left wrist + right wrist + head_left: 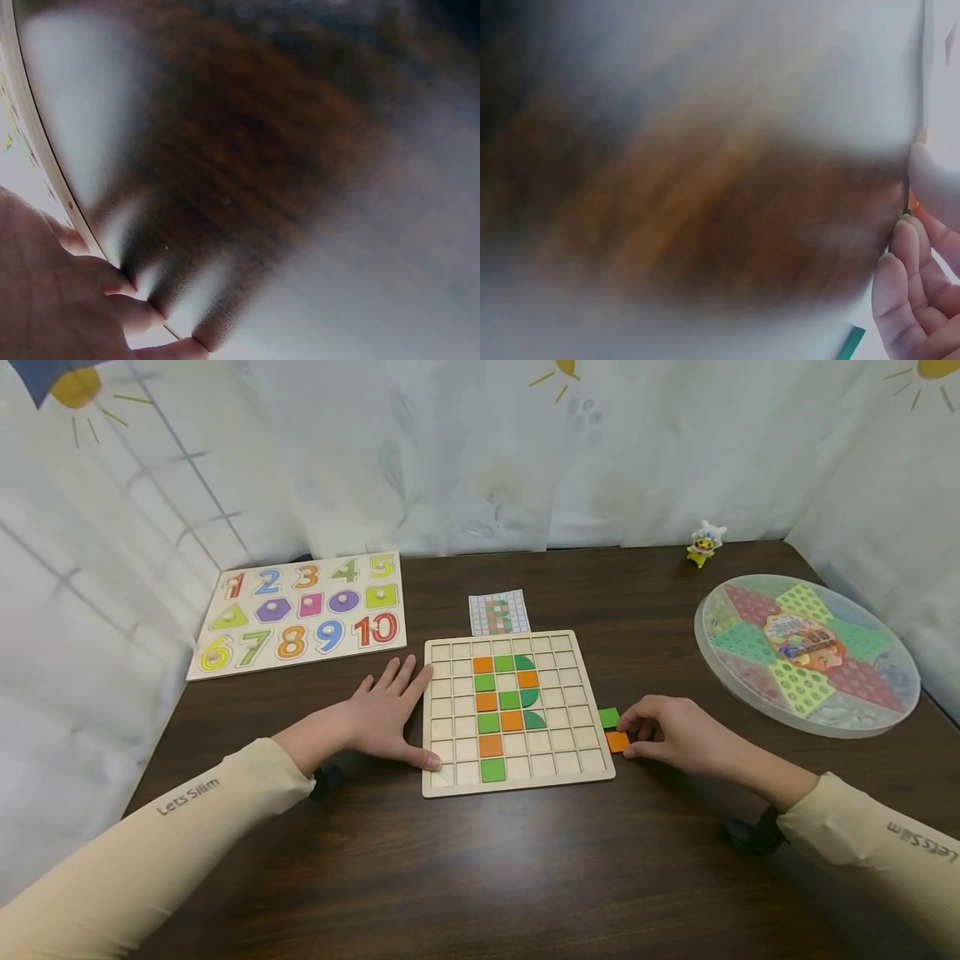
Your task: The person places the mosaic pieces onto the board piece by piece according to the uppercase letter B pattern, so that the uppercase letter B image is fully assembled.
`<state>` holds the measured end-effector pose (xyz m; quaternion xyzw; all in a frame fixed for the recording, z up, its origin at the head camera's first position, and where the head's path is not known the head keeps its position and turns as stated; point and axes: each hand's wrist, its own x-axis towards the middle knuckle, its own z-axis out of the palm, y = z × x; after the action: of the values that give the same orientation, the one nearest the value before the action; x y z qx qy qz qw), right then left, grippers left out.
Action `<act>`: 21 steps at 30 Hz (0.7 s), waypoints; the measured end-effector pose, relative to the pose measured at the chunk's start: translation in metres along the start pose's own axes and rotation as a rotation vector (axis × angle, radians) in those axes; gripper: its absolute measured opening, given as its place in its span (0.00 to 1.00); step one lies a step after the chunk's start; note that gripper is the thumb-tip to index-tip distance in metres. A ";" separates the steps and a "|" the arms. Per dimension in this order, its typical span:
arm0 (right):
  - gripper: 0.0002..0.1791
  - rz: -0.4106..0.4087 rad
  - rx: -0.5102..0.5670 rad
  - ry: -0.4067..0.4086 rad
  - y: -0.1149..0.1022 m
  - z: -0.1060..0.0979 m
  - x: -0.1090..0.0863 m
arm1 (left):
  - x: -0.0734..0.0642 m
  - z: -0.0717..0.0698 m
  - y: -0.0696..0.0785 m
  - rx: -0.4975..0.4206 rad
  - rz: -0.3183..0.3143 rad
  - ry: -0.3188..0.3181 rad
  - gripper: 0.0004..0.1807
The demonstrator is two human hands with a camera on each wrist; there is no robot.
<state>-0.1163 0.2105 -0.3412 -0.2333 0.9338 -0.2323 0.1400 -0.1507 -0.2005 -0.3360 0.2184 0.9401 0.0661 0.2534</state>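
A wooden grid board (556, 766) lies on the table, with orange squares, green squares and several dark green curved pieces forming a pattern in its cells. My left hand (384, 714) is spread flat at the board's left side, its thumb over the lower left rim and its fingertips by the upper left edge. Just off the board's right edge, my right hand (678, 735) pinches an orange square tile (617, 742) between thumb and fingers. A green square tile (608, 717) lies right behind that one, close to the curled fingers.
Behind the board lies a small pattern card (498, 612). A number and shape puzzle (300, 614) is at the back left. To the right are a round Chinese checkers set (806, 652) and a small yellow and white figurine (705, 543). A white curtain (480, 468) hangs behind the table.
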 end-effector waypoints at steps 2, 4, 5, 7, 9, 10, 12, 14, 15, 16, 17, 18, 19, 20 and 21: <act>0.13 0.009 0.003 -0.013 0.000 -0.002 0.000 | 0.000 0.000 0.000 -0.003 0.000 0.001 0.74; 0.13 0.021 0.006 -0.018 0.000 -0.004 0.000 | 0.000 0.000 0.000 -0.006 0.001 0.003 0.74; 0.13 0.027 0.008 -0.016 0.000 -0.005 0.000 | 0.000 0.000 0.000 -0.006 0.001 0.005 0.74; 0.13 0.036 0.014 -0.003 -0.001 -0.006 0.000 | 0.000 0.000 0.000 -0.004 0.002 0.008 0.74; 0.13 0.036 0.019 0.019 -0.003 -0.007 0.001 | 0.000 0.000 0.000 -0.002 0.003 0.010 0.74; 0.12 0.033 0.023 0.030 -0.004 -0.008 0.001 | 0.000 0.000 0.000 -0.001 0.003 0.010 0.74; 0.12 0.026 0.037 0.047 -0.009 -0.008 0.002 | -0.001 0.000 0.000 -0.001 0.003 0.012 0.74; 0.13 0.020 0.055 0.052 -0.014 -0.008 0.004 | -0.001 0.000 0.000 -0.005 0.002 0.011 0.74; 0.13 0.018 0.065 0.052 -0.017 -0.007 0.006 | -0.001 0.000 0.000 -0.006 0.002 0.010 0.74; 0.12 0.016 0.075 0.048 -0.020 -0.006 0.007 | -0.001 0.001 -0.001 -0.008 0.002 0.009 0.74; 0.12 0.013 0.086 0.042 -0.024 -0.005 0.008 | -0.001 0.001 -0.001 -0.010 0.002 0.009 0.74; 0.12 0.007 0.097 0.035 -0.027 -0.003 0.010 | -0.001 0.001 -0.001 -0.010 0.003 0.009 0.74; 0.11 0.000 0.106 0.028 -0.031 -0.002 0.011 | -0.001 0.001 -0.001 -0.010 0.003 0.009 0.74; 0.11 -0.009 0.115 0.022 -0.034 0.000 0.013 | -0.001 0.001 -0.001 -0.010 0.003 0.008 0.74; 0.11 -0.019 0.121 0.014 -0.038 0.002 0.014 | -0.001 0.002 -0.001 -0.010 0.004 0.009 0.74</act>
<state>-0.1137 0.1730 -0.3262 -0.2318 0.9167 -0.2913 0.1452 -0.1493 -0.2017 -0.3370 0.2188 0.9404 0.0721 0.2501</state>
